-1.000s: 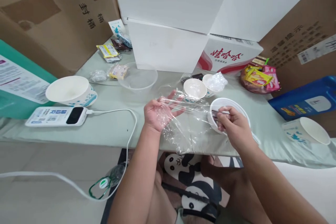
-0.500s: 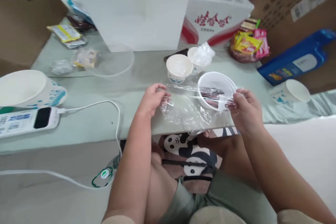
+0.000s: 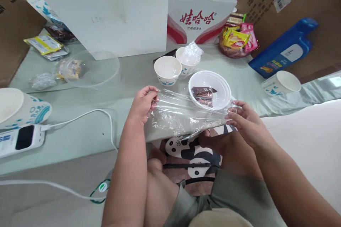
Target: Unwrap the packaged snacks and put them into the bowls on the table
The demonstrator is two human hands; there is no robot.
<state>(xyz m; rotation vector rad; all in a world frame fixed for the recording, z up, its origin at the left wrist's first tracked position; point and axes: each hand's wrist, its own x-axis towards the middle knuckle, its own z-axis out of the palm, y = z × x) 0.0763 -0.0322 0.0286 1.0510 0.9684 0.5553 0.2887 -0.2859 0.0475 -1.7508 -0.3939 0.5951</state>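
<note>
A sheet of clear plastic film stretches between my two hands over the front of the table. Its left corner is pinched by my left hand, and my right hand grips the right end with bent fingers. The lower part of the film hangs crumpled at the table edge. Just behind it stands a white plastic bowl with a dark brown wrapped packet inside; the film crosses in front of the bowl's near rim. Beyond my left hand is a paper cup.
A second paper cup holds crumpled clear plastic. At right are a blue bottle, another cup and a snack bowl. A clear round bowl and a power strip with white cable lie left; boxes stand behind.
The view has shifted, so the table things sit farther left. The film is spread wider and lower in front of the white bowl, and the brown packet shows more plainly.
</note>
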